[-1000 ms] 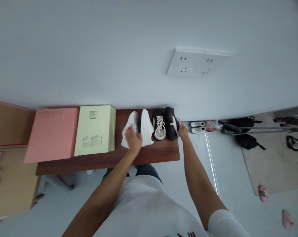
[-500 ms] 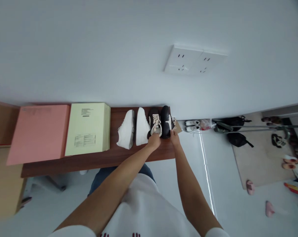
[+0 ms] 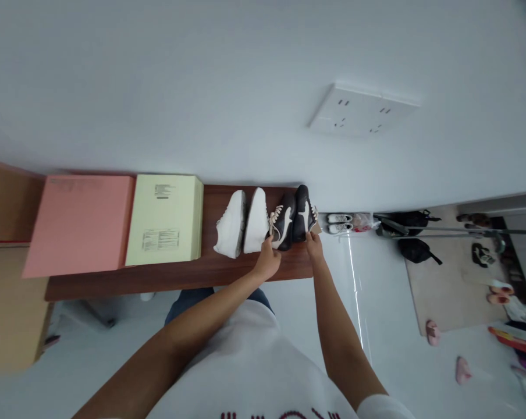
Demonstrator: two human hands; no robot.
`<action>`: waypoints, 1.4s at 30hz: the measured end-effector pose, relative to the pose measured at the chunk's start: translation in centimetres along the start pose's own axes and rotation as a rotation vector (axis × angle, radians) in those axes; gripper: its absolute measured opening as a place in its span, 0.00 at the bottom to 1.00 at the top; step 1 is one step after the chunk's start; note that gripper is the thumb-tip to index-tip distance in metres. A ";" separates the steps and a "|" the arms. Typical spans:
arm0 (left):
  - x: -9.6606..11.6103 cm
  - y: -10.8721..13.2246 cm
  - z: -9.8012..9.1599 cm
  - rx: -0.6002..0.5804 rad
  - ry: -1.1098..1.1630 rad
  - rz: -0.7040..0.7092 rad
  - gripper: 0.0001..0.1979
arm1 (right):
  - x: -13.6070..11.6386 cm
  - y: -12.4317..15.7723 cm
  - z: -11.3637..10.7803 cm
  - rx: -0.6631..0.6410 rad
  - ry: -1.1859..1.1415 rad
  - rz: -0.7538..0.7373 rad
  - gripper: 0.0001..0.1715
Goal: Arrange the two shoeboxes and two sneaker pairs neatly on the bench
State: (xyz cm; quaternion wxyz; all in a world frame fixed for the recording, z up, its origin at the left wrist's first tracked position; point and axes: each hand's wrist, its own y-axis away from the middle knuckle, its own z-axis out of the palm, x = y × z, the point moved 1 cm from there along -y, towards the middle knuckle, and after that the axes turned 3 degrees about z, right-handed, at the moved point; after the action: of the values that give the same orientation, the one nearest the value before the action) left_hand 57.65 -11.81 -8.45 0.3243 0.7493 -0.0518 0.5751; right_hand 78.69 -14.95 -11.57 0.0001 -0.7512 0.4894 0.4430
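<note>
By wall (image 3: 180, 105), brown table (image 3: 213, 270), dark shoes (image 3: 288, 210)

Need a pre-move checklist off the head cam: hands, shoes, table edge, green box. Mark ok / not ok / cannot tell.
1. Left hand on left dark shoe: ok, at its near end.
2. Right hand on right dark shoe: ok, also at the near end.
3. Left dark shoe sole-down: not ok, tipped, laces facing left.
4. Right dark shoe fully over table: cannot tell, it hides the edge.
5. Green box clear of both hands: ok.
</note>
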 end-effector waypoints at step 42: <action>-12.5 17.3 -54.9 0.429 -0.133 -0.010 0.23 | -17.6 38.0 36.7 -0.447 -0.240 -0.198 0.32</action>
State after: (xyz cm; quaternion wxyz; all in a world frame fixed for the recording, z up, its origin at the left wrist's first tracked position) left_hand 0.25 0.87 -5.20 0.1563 0.8375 0.0544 0.5207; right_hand 24.05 -5.93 -5.63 -0.0646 -0.7187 0.3001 0.6239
